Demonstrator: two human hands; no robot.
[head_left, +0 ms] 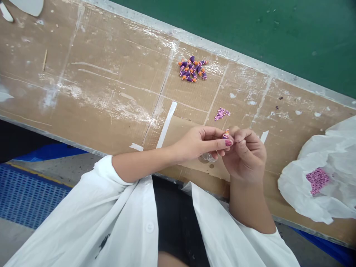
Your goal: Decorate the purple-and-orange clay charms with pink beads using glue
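Between the thumb and fingers of my left hand (201,142) is a small figurine (226,135) with an orange top and a purple lower part. My right hand (247,154) is closed in a pinch right beside it, fingertips close to the figurine. Whatever that pinch holds is too small to make out. Below my left hand, a small clear container (209,157) stands partly hidden. Just beyond my hands lies a little heap of pink pieces (221,114). Farther back is a cluster of purple and orange figurines (191,69).
A crumpled white plastic bag (297,167) at the right holds more pink pieces (317,180). Cardboard (116,85) covers the table, with white tape strips (167,124) near my hands. A thin stick (45,60) lies at the left. A green surface (264,33) runs behind.
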